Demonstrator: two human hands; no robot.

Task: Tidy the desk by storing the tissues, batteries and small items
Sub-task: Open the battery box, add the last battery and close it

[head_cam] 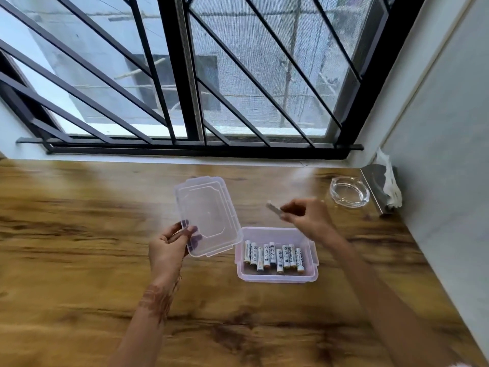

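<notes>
While the left hand [169, 247] pinches the clear lid [207, 215] at its near corner and holds it tilted up, left of the storage box [277, 278], the right hand [304, 217] is clamped on one end of a slim pale item [274, 209]. The item is motion-blurred; it could be a battery, cannot tell. It hangs over the desk [79, 234] just behind the box's far rim, not yet inside.

Step in hand, as I read it: drop that piece in, then put the lid on. To do it well:
- Bring the item low over the opening and turn it parallel to the batteries [275, 256].
- Release near the floor so nothing bounces out. Free room looks to be along the far wall.
- Keep the lid off the opening until the right hand is out.
- Then seat the lid square and press the latches.

The box is small, rectangular and translucent with a pinkish tint and latch tabs on the rim. It sits on the wooden desk right of centre. About ten batteries lie in it in a loose row, with white labels and orange-ish ends.

A glass ashtray [349, 192] and a steel tissue holder [375, 186] with tissues [389, 181] sit far right by the wall.
</notes>
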